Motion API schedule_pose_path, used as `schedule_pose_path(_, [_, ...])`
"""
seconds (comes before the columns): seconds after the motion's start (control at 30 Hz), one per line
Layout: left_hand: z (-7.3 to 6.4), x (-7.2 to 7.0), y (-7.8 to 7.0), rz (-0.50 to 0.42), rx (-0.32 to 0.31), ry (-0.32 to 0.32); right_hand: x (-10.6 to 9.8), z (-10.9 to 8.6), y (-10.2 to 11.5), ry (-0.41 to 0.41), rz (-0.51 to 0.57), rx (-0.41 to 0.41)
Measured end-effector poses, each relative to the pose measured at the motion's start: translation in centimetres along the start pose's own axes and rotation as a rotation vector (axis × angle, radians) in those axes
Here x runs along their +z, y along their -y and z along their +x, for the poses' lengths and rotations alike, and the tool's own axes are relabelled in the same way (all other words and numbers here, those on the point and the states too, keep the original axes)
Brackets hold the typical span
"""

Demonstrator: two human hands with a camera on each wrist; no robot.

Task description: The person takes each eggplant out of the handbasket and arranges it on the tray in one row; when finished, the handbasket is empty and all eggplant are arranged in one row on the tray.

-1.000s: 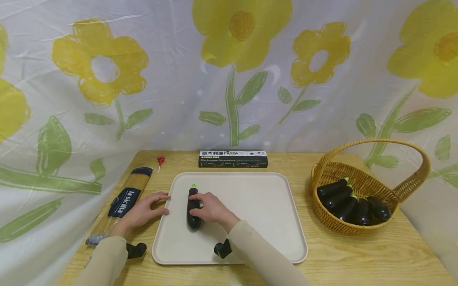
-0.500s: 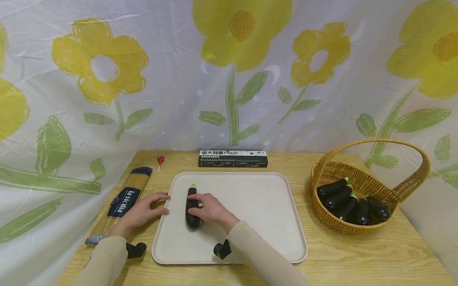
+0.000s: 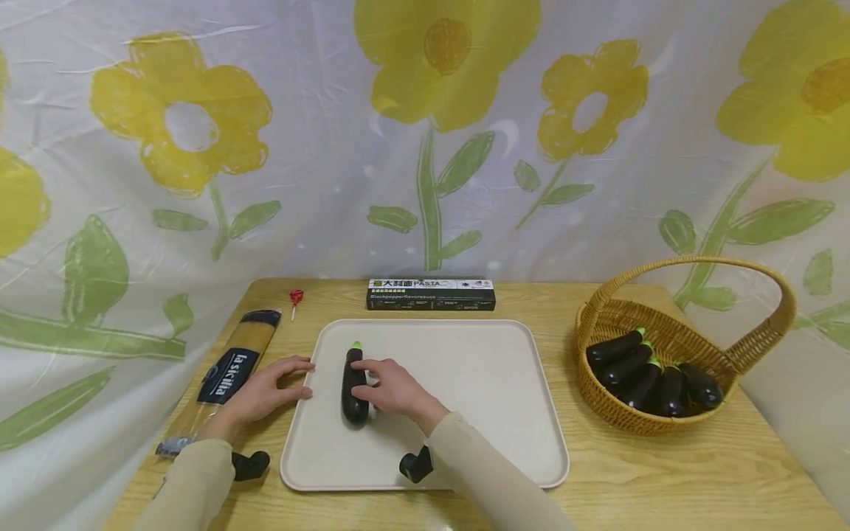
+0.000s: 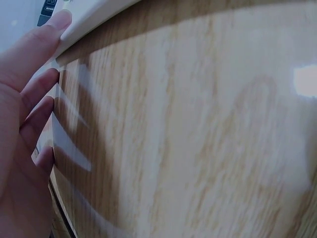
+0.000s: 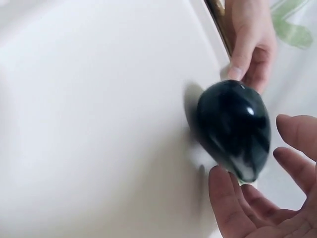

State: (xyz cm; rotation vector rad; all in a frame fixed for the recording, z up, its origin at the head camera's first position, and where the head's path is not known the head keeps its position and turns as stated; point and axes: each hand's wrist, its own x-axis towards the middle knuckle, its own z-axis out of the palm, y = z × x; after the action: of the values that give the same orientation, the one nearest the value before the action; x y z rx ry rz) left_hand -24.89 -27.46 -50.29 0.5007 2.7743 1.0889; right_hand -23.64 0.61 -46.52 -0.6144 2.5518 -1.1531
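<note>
A dark purple eggplant with a green stem tip lies lengthwise on the left part of a pale tray. My right hand is at its right side, thumb and fingers spread around it. In the right wrist view, gaps show between some fingertips and the eggplant's glossy skin. My left hand stays at the tray's left edge, fingertips and thumb right at the rim, fingers loosely extended. The left wrist view shows that thumb by the tray corner, over the wooden table.
A wicker basket with several eggplants stands to the right. Behind the tray lies a pasta box. On the left are a bag of spaghetti, partly under the left forearm, and a red lollipop. A flowered curtain hangs behind.
The eggplant has shifted slightly left on the tray. My right fingers have loosened and drawn a little to the right of it. My left hand stays at the rim.
</note>
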Motion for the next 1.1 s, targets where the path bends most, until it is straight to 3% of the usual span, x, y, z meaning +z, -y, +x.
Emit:
schedule_pose_path(0.23, [-0.1,0.0,0.2,0.009,0.006,-0.009,-2.2,-2.2,-1.0,-0.030,0.099,-0.025])
schedule_pose_path(0.5, [-0.1,0.2,0.3,0.013,0.017,-0.020,-7.5,-7.6,-2.8,-0.114,0.248,0.003])
schedule_pose_path(0.77, [-0.1,0.1,0.1,0.012,0.034,-0.020,-13.0,-13.9,-6.4,-0.258,0.268,0.066])
schedule_pose_path(0.9, [-0.1,0.1,0.1,0.012,0.037,-0.018,-15.7,-17.0,-7.8,-0.300,0.250,0.140])
schedule_pose_path(1.1, [0.0,0.1,0.3,0.021,0.022,-0.012,-19.3,-20.6,-9.3,-0.342,0.223,0.177])
